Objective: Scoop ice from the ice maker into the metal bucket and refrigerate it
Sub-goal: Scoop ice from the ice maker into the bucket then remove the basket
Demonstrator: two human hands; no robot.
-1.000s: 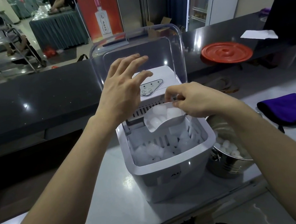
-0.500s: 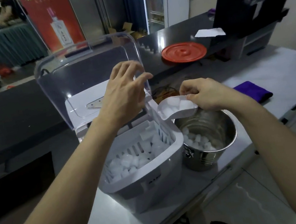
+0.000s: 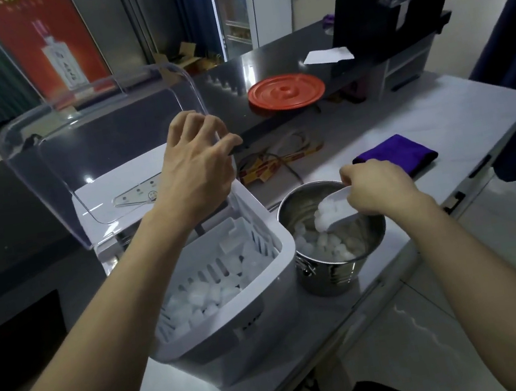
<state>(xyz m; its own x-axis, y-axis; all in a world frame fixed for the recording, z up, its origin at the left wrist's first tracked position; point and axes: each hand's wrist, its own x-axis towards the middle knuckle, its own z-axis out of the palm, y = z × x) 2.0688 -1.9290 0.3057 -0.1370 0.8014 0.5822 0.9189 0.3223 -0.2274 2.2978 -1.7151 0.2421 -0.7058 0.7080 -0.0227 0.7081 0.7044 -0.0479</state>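
One scoop (image 3: 340,198); one metal bucket (image 3: 331,274); one lid (image 3: 106,145)

White ice maker (image 3: 233,304) with slotted white basket (image 3: 209,267) and clear, colourless lid (image 3: 98,136). Shiny silver metal bucket (image 3: 330,276); white scoop (image 3: 338,197); whitish, cloudy ice (image 3: 198,297). Deep purple cloth (image 3: 395,155) on pale grey worktop (image 3: 440,119). Orange-red disc (image 3: 285,91) with concentric rings on glossy black ledge (image 3: 274,54). Red poster (image 3: 22,36) showing a white bottle (image 3: 60,62).
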